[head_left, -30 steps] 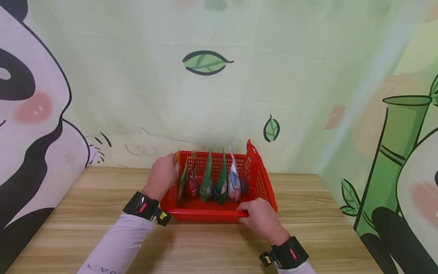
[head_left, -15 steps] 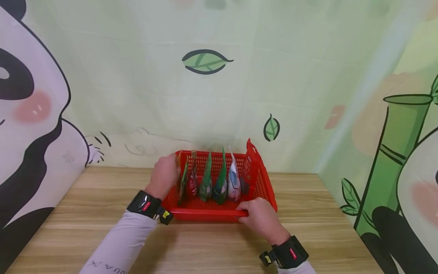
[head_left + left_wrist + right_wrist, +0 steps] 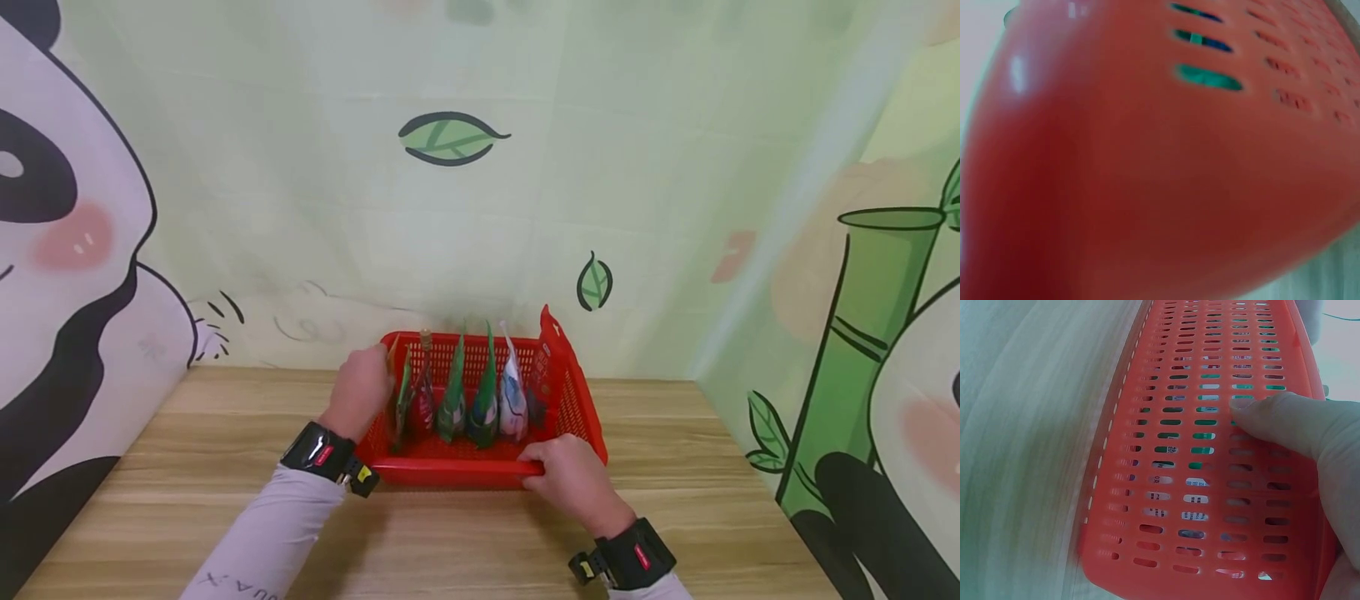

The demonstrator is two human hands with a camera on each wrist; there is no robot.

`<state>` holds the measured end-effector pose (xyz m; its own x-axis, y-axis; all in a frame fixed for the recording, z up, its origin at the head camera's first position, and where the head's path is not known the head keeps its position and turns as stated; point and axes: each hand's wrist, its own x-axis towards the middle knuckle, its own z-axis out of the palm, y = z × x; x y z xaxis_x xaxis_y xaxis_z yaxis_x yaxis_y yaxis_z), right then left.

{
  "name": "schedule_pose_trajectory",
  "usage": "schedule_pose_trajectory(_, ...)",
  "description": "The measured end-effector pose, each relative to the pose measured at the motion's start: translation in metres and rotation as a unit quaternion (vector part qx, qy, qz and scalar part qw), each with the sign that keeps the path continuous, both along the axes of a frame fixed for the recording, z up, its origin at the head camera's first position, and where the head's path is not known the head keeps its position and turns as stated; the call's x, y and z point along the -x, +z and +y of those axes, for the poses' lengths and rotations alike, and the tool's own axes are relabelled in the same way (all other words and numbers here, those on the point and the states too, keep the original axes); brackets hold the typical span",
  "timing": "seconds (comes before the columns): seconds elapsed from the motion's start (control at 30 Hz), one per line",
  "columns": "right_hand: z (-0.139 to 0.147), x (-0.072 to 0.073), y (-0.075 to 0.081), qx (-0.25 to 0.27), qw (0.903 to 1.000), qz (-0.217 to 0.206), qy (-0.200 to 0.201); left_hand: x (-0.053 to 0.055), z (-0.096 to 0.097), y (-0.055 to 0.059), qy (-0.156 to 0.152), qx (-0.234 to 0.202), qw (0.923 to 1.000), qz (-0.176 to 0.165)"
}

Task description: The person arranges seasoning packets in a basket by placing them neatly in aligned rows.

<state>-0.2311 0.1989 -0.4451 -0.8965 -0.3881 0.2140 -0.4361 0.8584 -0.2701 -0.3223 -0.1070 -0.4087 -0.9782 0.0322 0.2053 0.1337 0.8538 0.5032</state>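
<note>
A red perforated plastic basket point(image 3: 457, 473) stands on the wooden table with several packets upright in a row. My left hand point(image 3: 360, 387) reaches over its left end, its fingers curled at the top edge of an orange packet point(image 3: 392, 357); the fingertips are hidden. Beside it stand a thin green packet point(image 3: 403, 400) and a red packet point(image 3: 425, 400) with a brownish top. My right hand point(image 3: 573, 479) grips the front rim near the right corner, its thumb point(image 3: 1266, 419) pressed on the outside wall. The left wrist view shows only the basket's outer wall point(image 3: 1147, 187) close up.
Two green bags point(image 3: 452, 404), a white bag point(image 3: 513, 400) with blue and pink print, and a tall red bag point(image 3: 551, 367) fill the right side of the basket. Behind the table point(image 3: 450, 542) hangs a printed panda-and-bamboo backdrop point(image 3: 480, 225).
My left hand has shifted slightly down and right, and the orange packet's top has sunk lower beside it. The thin green packet has moved slightly. My right hand and the basket stay in place.
</note>
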Motion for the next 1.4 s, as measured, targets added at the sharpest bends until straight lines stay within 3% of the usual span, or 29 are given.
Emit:
schedule_pose_trajectory(0.33,0.0,-0.0004,0.0,0.014,0.9997,-0.02,-0.005,-0.0027,0.0034,-0.0021,-0.007,0.009,0.9999,0.005)
schedule_pose_trajectory(0.6,0.0,-0.0008,-0.0004,0.004,1.0,-0.007,-0.002,-0.0001,0.0032,-0.0035,-0.006,0.02,0.9997,0.012)
schedule_pose_trajectory(1.4,-0.0001,0.0,-0.0006,0.002,1.0,0.0,0.004,0.005,-0.0001,-0.0027,0.001,-0.001,0.9989,-0.046)
